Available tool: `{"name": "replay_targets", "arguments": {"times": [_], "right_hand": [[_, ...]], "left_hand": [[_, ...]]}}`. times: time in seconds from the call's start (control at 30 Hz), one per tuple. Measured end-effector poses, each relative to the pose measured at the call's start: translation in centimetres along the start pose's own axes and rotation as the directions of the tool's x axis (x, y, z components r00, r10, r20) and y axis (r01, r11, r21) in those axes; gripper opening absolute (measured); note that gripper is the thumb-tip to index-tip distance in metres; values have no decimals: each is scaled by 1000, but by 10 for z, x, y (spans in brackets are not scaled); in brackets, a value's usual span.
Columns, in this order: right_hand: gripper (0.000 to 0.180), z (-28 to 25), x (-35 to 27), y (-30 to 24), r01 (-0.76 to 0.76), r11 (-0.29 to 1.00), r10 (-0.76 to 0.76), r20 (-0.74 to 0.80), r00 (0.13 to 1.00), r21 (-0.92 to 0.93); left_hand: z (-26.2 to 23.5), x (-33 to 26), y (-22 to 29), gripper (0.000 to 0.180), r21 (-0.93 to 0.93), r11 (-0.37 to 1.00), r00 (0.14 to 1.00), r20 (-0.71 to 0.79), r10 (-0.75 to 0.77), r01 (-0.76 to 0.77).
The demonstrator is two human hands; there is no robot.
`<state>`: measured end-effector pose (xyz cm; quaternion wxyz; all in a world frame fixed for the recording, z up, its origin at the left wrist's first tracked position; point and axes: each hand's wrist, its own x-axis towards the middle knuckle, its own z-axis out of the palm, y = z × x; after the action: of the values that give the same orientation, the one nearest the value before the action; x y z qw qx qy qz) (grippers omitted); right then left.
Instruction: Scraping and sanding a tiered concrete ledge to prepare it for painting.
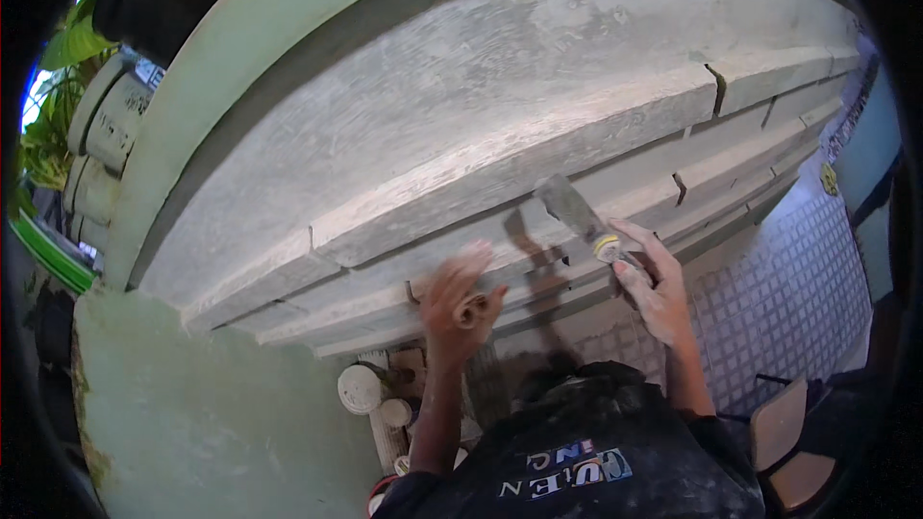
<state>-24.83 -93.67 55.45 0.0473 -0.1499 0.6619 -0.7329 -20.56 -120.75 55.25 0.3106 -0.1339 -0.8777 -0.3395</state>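
Observation:
My right hand [654, 281] is wrapped round the handle of a putty knife [574, 209]. A yellow band rings the handle, and the wide, dusty grey blade points up and left over the stepped grey ledges. Lower and further left, my left hand [454, 300] is blurred at the fingertips. Between its thumb and palm sits a small rolled tan sheet [471, 309], its material unclear. Both hands are pale with dust. Ahead of them runs the rough plastered upper ledge [519, 159], with dark notches cut through its edge; whether the blade touches it I cannot tell.
A pale green wall [221, 404] borders the ledges at left. White-lidded containers [360, 389] stand low beside my left forearm. Potted plants [58, 135] and white buckets [113, 120] line the far left. Patterned tiles [769, 279] and a chair [781, 428] are at right.

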Motion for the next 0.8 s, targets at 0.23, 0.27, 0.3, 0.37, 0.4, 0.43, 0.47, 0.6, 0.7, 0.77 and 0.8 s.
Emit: {"name": "replay_targets", "arguments": {"times": [0.23, 0.27, 0.3, 0.37, 0.4, 0.43, 0.47, 0.6, 0.7, 0.77, 0.8], "right_hand": [[36, -24, -12, -15, 66, 987, -89, -159, 983, -144], [36, -28, -10, -17, 58, 987, -83, -163, 983, -150], [37, -29, -7, -19, 98, 985, -124, -181, 976, -144], [38, -32, 9, -13, 188, 975, -210, -200, 957, -121], [38, -36, 16, -15, 190, 975, -210, -187, 960, -119], [37, -38, 24, -18, 173, 982, -183, -159, 970, -71], [36, -41, 32, -19, 153, 988, -155, -126, 980, -24], [37, -54, 67, -27, 242, 970, -244, -101, 964, -40], [37, -71, 90, -39, 252, 968, -252, -4, 968, -10], [36, -84, 101, -50, 195, 981, -193, 68, 979, -19], [36, -88, 108, -49, 196, 981, -195, 98, 976, -8]], "left_hand": [[37, 75, 41, 44, 86, 923, 907, 242, 345, -374], [41, 80, 46, 44, 77, 926, 907, 243, 343, -371], [42, 85, 50, 43, 151, 910, 903, 262, 341, -387], [46, 95, 55, 41, 239, 892, 905, 290, 312, -384], [48, 101, 58, 41, 249, 893, 910, 284, 303, -375], [49, 104, 61, 43, 252, 898, 919, 262, 294, -359], [51, 109, 63, 46, 256, 904, 929, 239, 283, -341], [61, 138, 79, 48, 341, 870, 928, 231, 291, -357], [76, 159, 84, 52, 379, 847, 928, 165, 334, -372], [84, 171, 89, 52, 402, 844, 935, 140, 326, -355], [88, 176, 91, 52, 404, 840, 931, 129, 340, -363]]}}
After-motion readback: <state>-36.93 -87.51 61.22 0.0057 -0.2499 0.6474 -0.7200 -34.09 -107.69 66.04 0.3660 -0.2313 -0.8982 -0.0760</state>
